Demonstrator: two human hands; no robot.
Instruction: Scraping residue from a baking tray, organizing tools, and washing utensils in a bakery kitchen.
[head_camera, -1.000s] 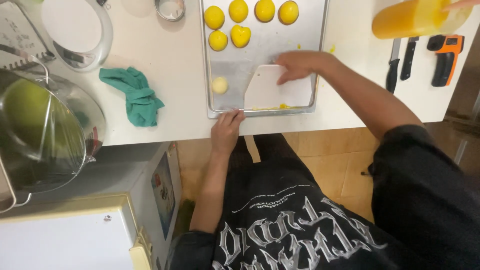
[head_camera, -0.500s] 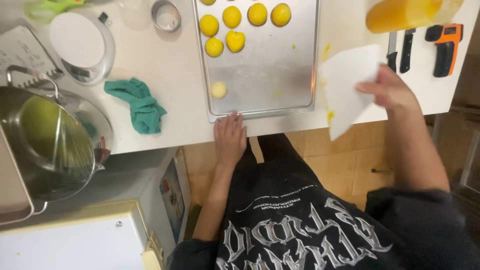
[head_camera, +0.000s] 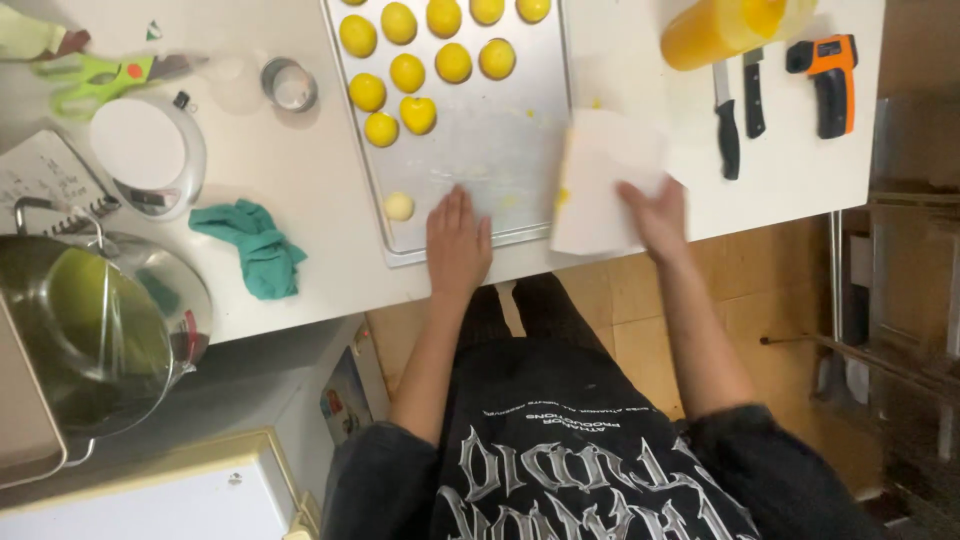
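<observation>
Two hands on record, both mine, worked from afar. Left hand (head_camera: 458, 245): flat, fingers spread, palm down on the near edge of the baking tray (head_camera: 520, 140), holding nothing. Right hand (head_camera: 655, 215): pinched on the white scraper card (head_camera: 605, 180), which half a second ago hung off the tabletop (head_camera: 280, 240) edge and now lies back against the tray's right rim; I judge the scraping is resuming. Card: long axis runs near-to-far, tilted slightly; yellow-smeared edge faces the tray. Tray contents: yellow dough balls (head_camera: 420, 60) at the far end, one pale ball (head_camera: 398, 206) alone near the left hand. Adjacent: green cloth (head_camera: 255, 245), two knives (head_camera: 740, 110), orange thermometer gun (head_camera: 825, 80)
</observation>
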